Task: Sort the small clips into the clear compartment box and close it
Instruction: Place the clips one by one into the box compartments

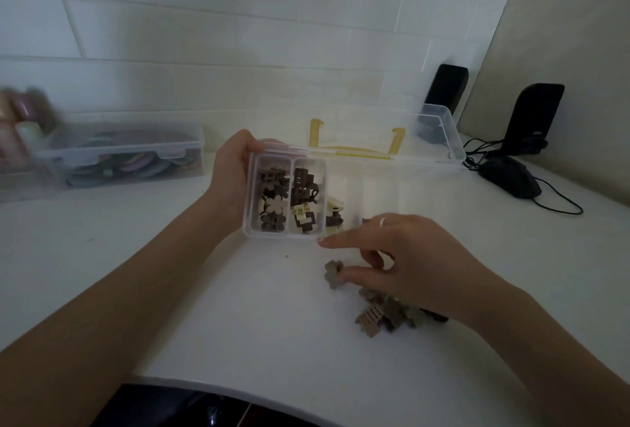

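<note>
Head view shows your right hand (402,256) pinching a small grey-brown flower-shaped clip (333,273) between thumb and curled fingers, just above the white tabletop (238,324). The clear plastic compartment box (284,234) lies up and to the left of that grip, lid open, long axis running left to right. Your left hand (235,174) grips its left end. A pile of remaining tan clips (385,314) sits under your right palm. No legible writing or brand appears.

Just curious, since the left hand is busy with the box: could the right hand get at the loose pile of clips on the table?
Probably yes. The right hand is already over the pile of clips, pinching one taupe flower clip. Nothing lies between them on the table.
</note>
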`<move>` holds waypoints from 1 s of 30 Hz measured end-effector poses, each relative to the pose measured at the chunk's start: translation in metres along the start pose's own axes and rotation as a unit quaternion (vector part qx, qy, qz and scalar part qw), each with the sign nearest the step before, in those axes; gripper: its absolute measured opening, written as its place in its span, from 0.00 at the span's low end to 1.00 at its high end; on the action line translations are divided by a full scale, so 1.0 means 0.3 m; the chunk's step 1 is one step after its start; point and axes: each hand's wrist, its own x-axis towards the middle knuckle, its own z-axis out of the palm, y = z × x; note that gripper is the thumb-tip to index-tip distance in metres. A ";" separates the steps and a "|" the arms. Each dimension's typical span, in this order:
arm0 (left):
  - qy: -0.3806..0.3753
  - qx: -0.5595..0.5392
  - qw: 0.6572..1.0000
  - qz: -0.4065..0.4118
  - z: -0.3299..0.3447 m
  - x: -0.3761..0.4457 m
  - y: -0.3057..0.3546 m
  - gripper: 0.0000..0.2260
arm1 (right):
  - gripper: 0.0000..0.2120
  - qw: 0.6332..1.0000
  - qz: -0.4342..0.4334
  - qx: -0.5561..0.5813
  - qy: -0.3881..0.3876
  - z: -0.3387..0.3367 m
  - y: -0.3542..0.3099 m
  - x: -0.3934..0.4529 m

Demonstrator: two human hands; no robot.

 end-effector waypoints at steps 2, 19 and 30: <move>-0.001 0.001 1.000 -0.002 -0.002 0.002 0.001 0.10 | 0.19 1.000 -0.006 -0.008 0.009 -0.010 -0.003 -0.003; 0.010 -0.011 1.000 -0.024 0.006 -0.004 -0.005 0.08 | 0.10 0.983 -0.005 0.128 0.129 0.011 -0.022 0.008; 0.028 -0.075 0.993 -0.091 0.021 -0.015 0.001 0.10 | 0.06 0.980 -0.084 -0.024 0.179 -0.014 -0.159 0.235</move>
